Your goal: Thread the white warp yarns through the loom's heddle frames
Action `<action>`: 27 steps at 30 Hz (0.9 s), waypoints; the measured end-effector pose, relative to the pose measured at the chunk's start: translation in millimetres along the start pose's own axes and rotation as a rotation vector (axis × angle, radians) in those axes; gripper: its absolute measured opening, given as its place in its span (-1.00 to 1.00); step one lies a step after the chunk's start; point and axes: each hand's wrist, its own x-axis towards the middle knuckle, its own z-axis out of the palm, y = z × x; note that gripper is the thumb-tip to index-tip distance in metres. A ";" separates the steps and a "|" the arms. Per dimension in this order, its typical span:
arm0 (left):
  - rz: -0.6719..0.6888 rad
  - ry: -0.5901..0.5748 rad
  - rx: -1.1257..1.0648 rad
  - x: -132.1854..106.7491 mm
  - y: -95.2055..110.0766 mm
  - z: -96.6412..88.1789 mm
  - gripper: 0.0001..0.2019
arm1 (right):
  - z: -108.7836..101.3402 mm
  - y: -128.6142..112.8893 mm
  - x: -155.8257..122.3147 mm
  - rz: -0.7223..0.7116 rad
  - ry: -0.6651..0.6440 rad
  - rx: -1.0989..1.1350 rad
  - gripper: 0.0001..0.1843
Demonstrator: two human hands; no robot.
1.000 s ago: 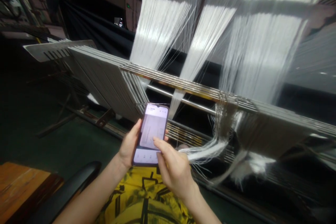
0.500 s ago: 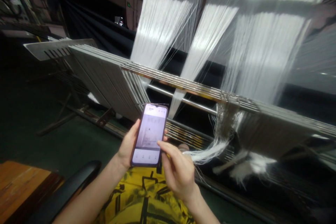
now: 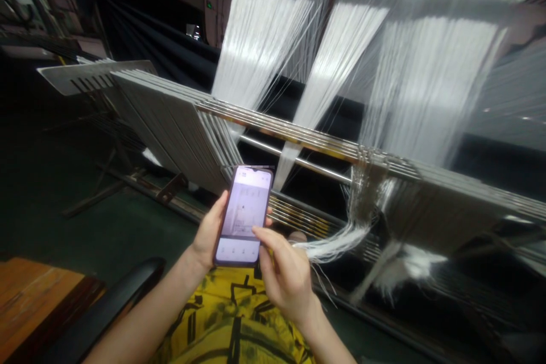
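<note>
A smartphone (image 3: pixel 243 213) with a lit screen is held upright over my lap, in front of the threaded frame. My left hand (image 3: pixel 209 232) is wrapped around it, with the palm at its left side and fingertips showing at its right edge. My right hand (image 3: pixel 288 271) holds nothing; its index fingertip is at the lower right part of the screen, the thumb is apart below it, and the other fingers are curled. The screen shows a pale page with marks too small to read.
White threads (image 3: pixel 264 40) hang in wide bands to metal bars (image 3: pixel 277 122). A loose thread bundle (image 3: pixel 336 247) droops right of my hand. Grey heddles (image 3: pixel 170 119) stand packed at left. A black armrest (image 3: pixel 123 301) and a wooden surface (image 3: pixel 38 307) are at lower left.
My right index fingertip has shifted slightly left on the phone screen. The page on the screen looks slightly altered. My left hand keeps its hold on the phone.
</note>
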 end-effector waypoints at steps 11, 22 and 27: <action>0.036 0.092 0.019 2.3 -1.8 1.2 -0.48 | -10.8 1.0 -1.5 0.110 0.110 -0.057 -0.61; -0.010 -0.006 -0.006 1.4 -1.7 1.8 -0.42 | -5.0 0.4 -7.5 0.050 0.035 0.004 -0.63; -0.020 -0.037 0.008 1.4 -2.2 2.0 -0.39 | -6.4 1.0 -9.2 0.042 0.068 -0.003 -0.64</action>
